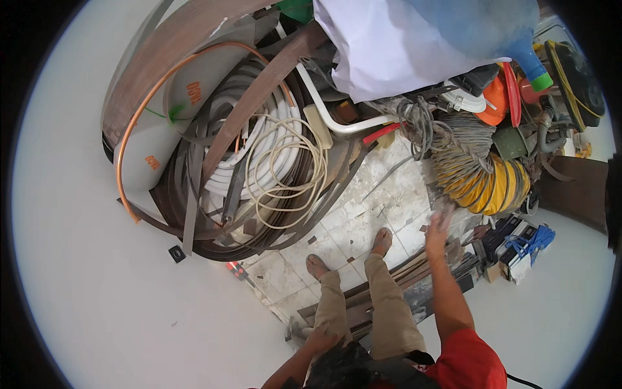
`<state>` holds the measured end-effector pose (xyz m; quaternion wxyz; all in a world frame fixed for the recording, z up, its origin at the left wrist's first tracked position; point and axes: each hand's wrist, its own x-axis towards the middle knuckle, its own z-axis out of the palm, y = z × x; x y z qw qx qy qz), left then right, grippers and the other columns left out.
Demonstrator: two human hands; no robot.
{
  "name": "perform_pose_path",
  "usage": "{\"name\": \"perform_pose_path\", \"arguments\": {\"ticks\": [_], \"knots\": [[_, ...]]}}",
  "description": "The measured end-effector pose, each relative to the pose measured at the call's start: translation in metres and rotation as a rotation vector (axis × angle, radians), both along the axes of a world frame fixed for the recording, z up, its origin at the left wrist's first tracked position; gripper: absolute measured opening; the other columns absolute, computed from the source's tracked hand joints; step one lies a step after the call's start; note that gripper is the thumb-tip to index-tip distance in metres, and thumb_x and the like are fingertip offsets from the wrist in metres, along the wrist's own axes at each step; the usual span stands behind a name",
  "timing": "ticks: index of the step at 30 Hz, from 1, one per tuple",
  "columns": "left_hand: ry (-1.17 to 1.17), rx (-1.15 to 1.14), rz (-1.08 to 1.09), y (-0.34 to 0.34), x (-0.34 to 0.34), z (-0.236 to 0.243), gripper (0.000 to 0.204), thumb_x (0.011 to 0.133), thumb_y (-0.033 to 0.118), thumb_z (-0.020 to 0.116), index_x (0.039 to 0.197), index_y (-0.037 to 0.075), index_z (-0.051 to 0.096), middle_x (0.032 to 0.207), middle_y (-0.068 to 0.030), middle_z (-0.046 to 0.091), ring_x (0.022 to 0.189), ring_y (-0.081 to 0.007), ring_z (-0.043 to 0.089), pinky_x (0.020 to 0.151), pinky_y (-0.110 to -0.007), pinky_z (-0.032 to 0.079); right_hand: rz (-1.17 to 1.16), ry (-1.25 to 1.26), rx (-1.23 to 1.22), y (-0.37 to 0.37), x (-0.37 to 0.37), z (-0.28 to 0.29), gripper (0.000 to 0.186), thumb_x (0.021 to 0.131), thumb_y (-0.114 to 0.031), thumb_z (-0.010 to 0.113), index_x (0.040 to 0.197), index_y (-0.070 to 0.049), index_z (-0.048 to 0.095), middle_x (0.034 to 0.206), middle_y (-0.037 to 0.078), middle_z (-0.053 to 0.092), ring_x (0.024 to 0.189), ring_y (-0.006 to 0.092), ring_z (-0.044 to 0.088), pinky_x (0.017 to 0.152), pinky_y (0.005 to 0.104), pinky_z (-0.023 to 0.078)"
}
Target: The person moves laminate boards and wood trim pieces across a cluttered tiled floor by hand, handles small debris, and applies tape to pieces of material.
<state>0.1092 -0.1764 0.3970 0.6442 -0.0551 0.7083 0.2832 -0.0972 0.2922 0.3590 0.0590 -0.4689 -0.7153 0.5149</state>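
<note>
yellow hose (486, 188) at the right edge of the tiled floor (346, 220), its long axis running roughly away from the person; the right hand (440, 225), the nearer, is just short of it and leftward, blurred, fingers loosely extended, seemingly empty; left hand (322, 340) beside the trousers (394, 311), grip indeterminable.

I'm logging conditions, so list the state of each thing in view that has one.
Left hand: low, grip unclear
Right hand: outstretched, blurred, grip unclear
Cream cable: loosely coiled
White tubing: coiled
Copper pipe: curved
Yellow duct: compressed
Blue bottle: capped
Blue cord: bundled
Floor tiles: dusty, littered
</note>
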Motion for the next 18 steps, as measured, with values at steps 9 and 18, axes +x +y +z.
{"name": "perform_pose_path", "arguments": {"ticks": [9,18], "knots": [[0.030,-0.121,-0.320,0.113,-0.072,0.025,0.064,0.094,0.052,0.051,0.138,0.007,0.051,0.127,-0.0281,0.058,0.121,-0.0455,0.054,0.104,-0.047,0.043,-0.156,0.528,-0.099,0.090,-0.158,0.102,0.063,0.106,-0.040,0.040,0.155,-0.010,0.015,0.118,0.019,0.062,0.085,0.0231,0.068,0.068,0.0326,0.054],[0.231,-0.065,-0.112,0.119,-0.092,-0.002,0.069,0.092,0.058,0.052,0.139,0.009,0.051,0.134,-0.0299,0.053,0.125,-0.0453,0.051,0.106,-0.048,0.040,-0.098,0.393,-0.207,0.184,-0.231,0.096,0.053,0.103,-0.047,0.046,0.132,-0.002,0.048,0.100,0.015,0.070,0.076,0.0197,0.069,0.060,0.0300,0.052]]}}
